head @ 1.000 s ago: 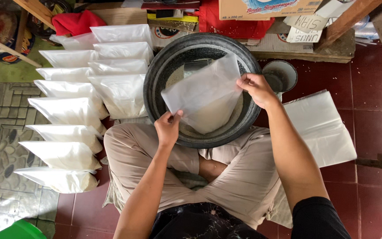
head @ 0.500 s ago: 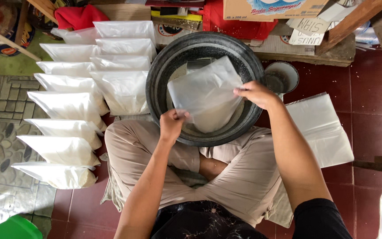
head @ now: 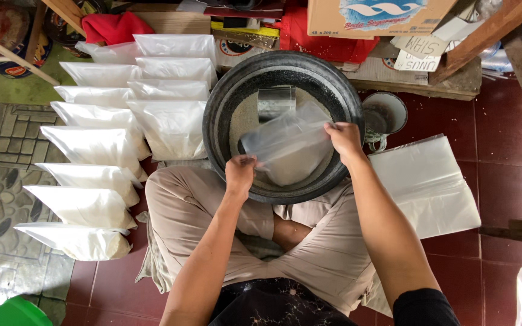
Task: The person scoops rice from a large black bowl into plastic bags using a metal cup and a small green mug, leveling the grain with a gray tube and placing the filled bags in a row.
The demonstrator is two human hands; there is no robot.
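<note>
Head view shows left hand point(head: 240, 175) and right hand point(head: 344, 140) each pinched shut on a clear plastic bag point(head: 290, 148) over the dark round basin point(head: 333, 102); a loose pinch could let it slip

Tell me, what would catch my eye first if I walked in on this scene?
Most likely the big dark round basin in the middle, in front of a person seated cross-legged on the red floor. Over it the left hand and right hand hold a clear plastic bag between them. To the left, rows of filled white bags lie overlapping, and a stack of flat empty bags lies to the right.
</note>
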